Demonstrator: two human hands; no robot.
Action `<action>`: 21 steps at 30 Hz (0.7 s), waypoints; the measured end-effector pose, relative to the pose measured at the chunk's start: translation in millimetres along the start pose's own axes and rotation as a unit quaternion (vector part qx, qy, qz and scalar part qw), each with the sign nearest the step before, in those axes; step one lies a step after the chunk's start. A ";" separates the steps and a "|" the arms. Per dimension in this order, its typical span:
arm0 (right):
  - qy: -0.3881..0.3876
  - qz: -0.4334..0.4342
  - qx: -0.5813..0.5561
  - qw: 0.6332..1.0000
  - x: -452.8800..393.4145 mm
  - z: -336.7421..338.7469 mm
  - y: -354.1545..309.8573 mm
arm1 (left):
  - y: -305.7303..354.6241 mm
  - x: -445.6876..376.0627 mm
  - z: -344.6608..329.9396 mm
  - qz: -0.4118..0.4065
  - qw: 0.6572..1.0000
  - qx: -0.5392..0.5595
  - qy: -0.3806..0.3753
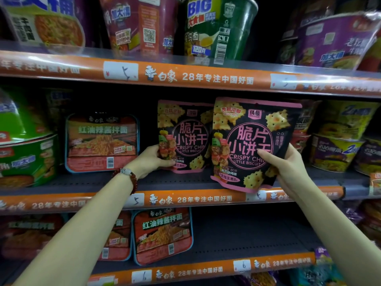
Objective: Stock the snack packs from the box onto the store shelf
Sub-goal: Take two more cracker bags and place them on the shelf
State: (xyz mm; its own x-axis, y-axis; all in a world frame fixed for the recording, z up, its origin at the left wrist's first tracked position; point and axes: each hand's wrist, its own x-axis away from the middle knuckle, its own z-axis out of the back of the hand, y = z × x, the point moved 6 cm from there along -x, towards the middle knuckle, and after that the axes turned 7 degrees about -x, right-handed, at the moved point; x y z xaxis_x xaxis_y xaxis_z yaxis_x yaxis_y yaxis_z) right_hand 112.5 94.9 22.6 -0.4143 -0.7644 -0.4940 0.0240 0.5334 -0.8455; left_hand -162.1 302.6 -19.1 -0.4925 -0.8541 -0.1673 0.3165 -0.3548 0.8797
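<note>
Two black and pink crispy chip biscuit packs stand at the middle shelf (185, 181). My left hand (151, 159) grips the lower left corner of the far pack (185, 133), which stands upright on the shelf. My right hand (286, 168) holds the near pack (251, 141) by its right edge, thumb on the front. That pack sits at the shelf's front lip, its bottom edge over the orange price strip. The box is out of view.
A flat red noodle tray (102, 141) stands left of the far pack. Green bowls (24, 145) fill the left, purple and yellow bowls (338, 139) the right. Big noodle cups (216, 27) line the upper shelf. More red trays (162, 234) stand below.
</note>
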 end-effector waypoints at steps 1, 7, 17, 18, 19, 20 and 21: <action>0.003 0.000 0.001 1.000 0.4 0.1 1.6 | 0.2 2.1 -1.0 -0.001 1.000 -0.007 -0.003; -0.026 -0.017 0.015 0.999 5.2 -2.9 13.0 | -0.9 21.6 7.1 0.012 0.996 -0.093 -0.005; -0.049 -0.048 -0.012 0.998 -3.8 -66.0 27.8 | 12.8 96.0 35.5 -0.045 0.927 -0.362 -0.089; -0.046 -0.049 -0.016 0.998 -4.9 -73.0 30.8 | 12.9 101.1 36.0 -0.044 0.919 -0.380 -0.094; -0.046 -0.047 -0.019 0.998 -6.0 -79.4 33.5 | 11.9 106.1 36.1 -0.042 0.913 -0.394 -0.095; -0.048 -0.046 -0.020 0.998 -6.4 -85.3 35.9 | 10.4 109.7 36.3 -0.047 0.906 -0.410 -0.088; -0.053 -0.046 -0.020 0.997 -6.8 -90.2 38.6 | 8.5 112.8 36.0 -0.055 0.899 -0.427 -0.078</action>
State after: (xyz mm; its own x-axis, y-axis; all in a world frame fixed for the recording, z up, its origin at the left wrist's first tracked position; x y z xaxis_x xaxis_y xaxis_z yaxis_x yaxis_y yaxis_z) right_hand 34.2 153.3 11.6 -0.3141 -0.8441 -0.4346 -0.0471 0.4710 -0.8809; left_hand -244.1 217.0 -14.5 -0.6455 -0.7560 -0.1082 0.7335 -0.6532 0.1881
